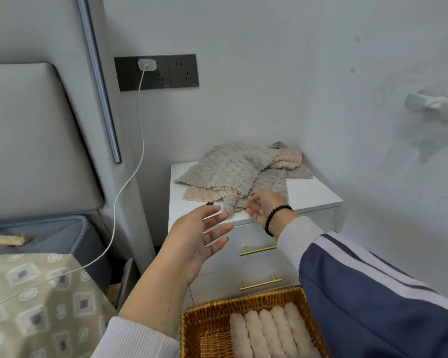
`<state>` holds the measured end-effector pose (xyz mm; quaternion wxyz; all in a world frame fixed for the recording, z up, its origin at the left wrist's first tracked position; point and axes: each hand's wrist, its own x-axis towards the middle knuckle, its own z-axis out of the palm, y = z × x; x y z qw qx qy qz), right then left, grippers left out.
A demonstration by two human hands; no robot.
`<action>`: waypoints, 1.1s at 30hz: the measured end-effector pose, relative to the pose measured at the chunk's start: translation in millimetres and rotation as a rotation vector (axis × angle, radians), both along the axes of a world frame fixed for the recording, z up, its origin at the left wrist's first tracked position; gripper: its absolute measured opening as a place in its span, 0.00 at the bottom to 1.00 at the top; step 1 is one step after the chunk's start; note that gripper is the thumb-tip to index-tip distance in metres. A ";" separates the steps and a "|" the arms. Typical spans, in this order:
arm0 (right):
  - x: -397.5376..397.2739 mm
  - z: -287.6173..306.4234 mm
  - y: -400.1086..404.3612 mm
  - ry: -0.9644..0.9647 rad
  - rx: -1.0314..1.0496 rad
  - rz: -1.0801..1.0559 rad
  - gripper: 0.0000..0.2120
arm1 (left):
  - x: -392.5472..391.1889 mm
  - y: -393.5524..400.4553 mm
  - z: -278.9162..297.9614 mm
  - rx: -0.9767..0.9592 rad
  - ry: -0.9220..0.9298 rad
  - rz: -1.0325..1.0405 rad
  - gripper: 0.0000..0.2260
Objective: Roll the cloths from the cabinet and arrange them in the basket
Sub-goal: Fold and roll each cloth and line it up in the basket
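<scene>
A loose heap of grey cloths (225, 167) and beige cloths (287, 157) lies on top of the white cabinet (313, 195). My right hand (263, 206), with a black bead bracelet at the wrist, reaches to the front corner of a grey cloth, fingers loosely curved and touching its hanging tip. My left hand (194, 237) hovers open, palm up, just left of that corner and in front of the cabinet's edge. Below, a wicker basket (192, 319) holds several rolled beige cloths (274, 332) side by side.
A white charger cable (130, 182) hangs from a dark wall socket (183, 72) down across the bed's patterned cover (36, 293). The grey padded headboard (36, 140) stands left of the cabinet. Two drawers with brass handles (260, 281) face me. A white wall fixture (435, 104) sticks out at right.
</scene>
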<state>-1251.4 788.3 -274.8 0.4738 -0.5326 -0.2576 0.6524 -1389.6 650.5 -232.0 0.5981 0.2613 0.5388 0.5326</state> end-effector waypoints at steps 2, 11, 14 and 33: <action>-1.6 -1.4 14.4 -0.039 -0.040 0.018 0.04 | -3.0 -2.0 1.4 0.002 0.013 -0.016 0.09; -14.3 8.5 37.9 -0.164 0.007 -0.036 0.13 | -14.3 -9.1 6.3 0.015 0.060 -0.035 0.08; -6.3 6.4 36.7 -0.199 0.056 -0.095 0.08 | -8.3 -9.7 9.0 0.020 0.057 -0.048 0.08; -1.3 26.6 20.4 -0.065 0.380 -0.207 0.08 | -2.7 -4.4 10.0 0.028 0.065 -0.047 0.09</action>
